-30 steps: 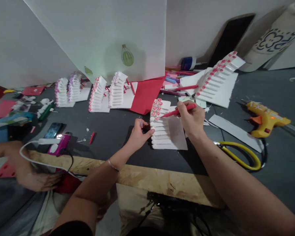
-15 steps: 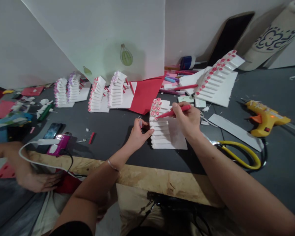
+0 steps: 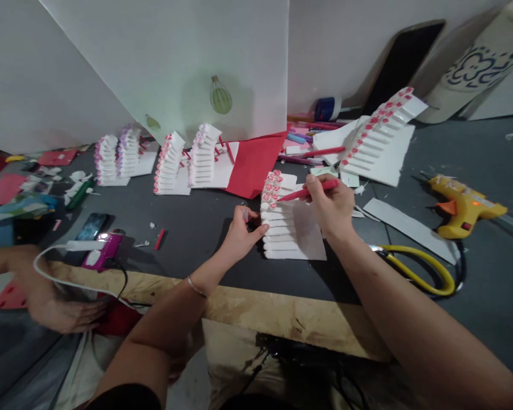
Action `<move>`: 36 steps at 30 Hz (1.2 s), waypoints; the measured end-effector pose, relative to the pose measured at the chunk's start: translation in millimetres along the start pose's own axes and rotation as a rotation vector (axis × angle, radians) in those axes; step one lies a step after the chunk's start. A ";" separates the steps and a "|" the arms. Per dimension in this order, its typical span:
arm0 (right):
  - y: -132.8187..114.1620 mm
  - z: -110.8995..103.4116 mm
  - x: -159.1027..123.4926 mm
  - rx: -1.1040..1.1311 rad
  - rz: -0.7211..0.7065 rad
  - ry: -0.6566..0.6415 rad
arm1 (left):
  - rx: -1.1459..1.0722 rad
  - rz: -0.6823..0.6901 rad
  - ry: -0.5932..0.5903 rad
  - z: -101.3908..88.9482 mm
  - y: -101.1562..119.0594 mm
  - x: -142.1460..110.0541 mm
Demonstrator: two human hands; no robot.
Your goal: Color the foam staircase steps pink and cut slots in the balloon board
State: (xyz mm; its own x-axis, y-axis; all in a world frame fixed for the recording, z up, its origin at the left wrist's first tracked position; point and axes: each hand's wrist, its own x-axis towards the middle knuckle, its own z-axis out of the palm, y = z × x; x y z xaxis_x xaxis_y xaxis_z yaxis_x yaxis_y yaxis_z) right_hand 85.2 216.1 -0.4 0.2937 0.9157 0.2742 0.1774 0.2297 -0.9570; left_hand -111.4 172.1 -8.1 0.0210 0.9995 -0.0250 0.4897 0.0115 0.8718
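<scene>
A white stepped paper model (image 3: 282,225) lies on the dark table in front of me, its upper strip ends marked with red dots. My right hand (image 3: 331,208) is closed round a red marker (image 3: 304,192), whose tip touches the left end of one of the upper strips. My left hand (image 3: 240,233) rests against the model's left edge, its fingers curled with the thumb on a lower strip, steadying it.
Several finished stepped models stand at the back left (image 3: 169,165) and a bigger one at the back right (image 3: 378,142). A yellow glue gun (image 3: 464,206), yellow-handled scissors (image 3: 414,270), red paper (image 3: 254,162) and markers (image 3: 308,139) lie around. Another person's hand (image 3: 64,313) is at the lower left by a phone (image 3: 92,226).
The marker tip dipped down the strip ends to the left half a second ago, then came back up slightly. My left hand stayed put.
</scene>
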 end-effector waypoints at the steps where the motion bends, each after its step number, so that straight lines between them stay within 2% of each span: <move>1: -0.1 0.2 -0.3 0.006 -0.007 -0.014 | -0.001 0.000 0.001 -0.1 0.0 0.0; 5: 0.3 1.3 -1.9 0.009 -0.013 -0.081 | -0.013 -0.003 0.001 -0.2 -0.5 0.2; 10: 1.4 0.8 -1.7 0.000 -0.031 -0.017 | -0.005 0.005 0.005 0.1 -2.9 0.5; 14: -0.6 1.5 -3.4 -0.025 -0.063 -0.097 | -0.008 0.007 0.001 0.6 -3.2 0.3; 19: -2.9 1.1 -3.6 -0.063 -0.062 -0.002 | -0.025 0.007 -0.014 0.5 -1.7 -0.2; 23: -3.8 0.5 -3.0 -0.050 -0.088 -0.025 | -0.026 0.008 -0.007 0.2 -1.5 -0.1; 27: -2.9 0.3 -2.5 -0.058 -0.077 0.034 | -0.027 0.018 -0.013 0.5 -2.0 0.3; 33: -1.9 1.0 -4.5 -0.010 -0.061 -0.090 | -0.018 0.015 -0.007 0.5 -2.1 0.0; 36: -2.6 0.3 -3.6 -0.019 -0.048 -0.072 | -0.024 0.013 -0.009 0.2 -1.5 -0.1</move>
State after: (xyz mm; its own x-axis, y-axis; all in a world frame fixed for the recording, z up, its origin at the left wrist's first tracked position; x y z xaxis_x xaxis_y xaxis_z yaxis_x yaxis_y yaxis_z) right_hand 83.3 212.3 1.0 0.2163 0.9253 0.3115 0.2077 0.2682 -0.9407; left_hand -112.0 172.0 -9.6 0.0349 0.9992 -0.0175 0.4682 -0.0009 0.8836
